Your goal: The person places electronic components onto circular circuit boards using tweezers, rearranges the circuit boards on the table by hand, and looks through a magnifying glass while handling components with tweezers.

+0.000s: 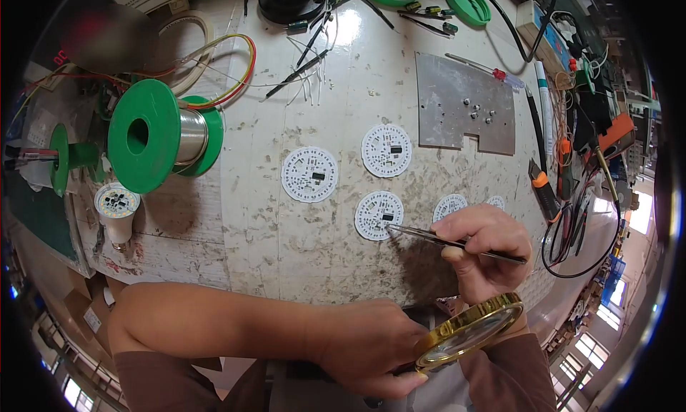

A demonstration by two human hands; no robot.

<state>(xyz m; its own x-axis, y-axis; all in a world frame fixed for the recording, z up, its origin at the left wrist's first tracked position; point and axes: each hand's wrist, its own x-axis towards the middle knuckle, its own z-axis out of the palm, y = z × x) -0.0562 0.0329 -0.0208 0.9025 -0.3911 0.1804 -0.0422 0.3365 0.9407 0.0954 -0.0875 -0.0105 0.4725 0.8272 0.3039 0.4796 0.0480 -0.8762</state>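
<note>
My right hand [493, 247] pinches a pair of tweezers [425, 234], whose tips reach the right side of a round white circuit board [371, 215] with a black chip; whether they touch it I cannot tell. My left hand [375, 344], low in the head view, is closed around a gold-rimmed magnifying glass [471, 333], tilted below my right wrist. Two similar boards lie farther back, one at the left [309, 175] and another near the middle [386, 150]. Beyond my right fingers, a further board [449, 205] and a smaller-looking disc [496, 202] are partly hidden.
A green spool of solder wire [146, 137] and an LED bulb [117, 205] stand at left. Behind the boards lies a metal plate [457, 115] with a screwdriver [500, 74]. Capacitors [429, 10] and black tubing pieces are at the back. Cables and a cutter [544, 190] crowd the right.
</note>
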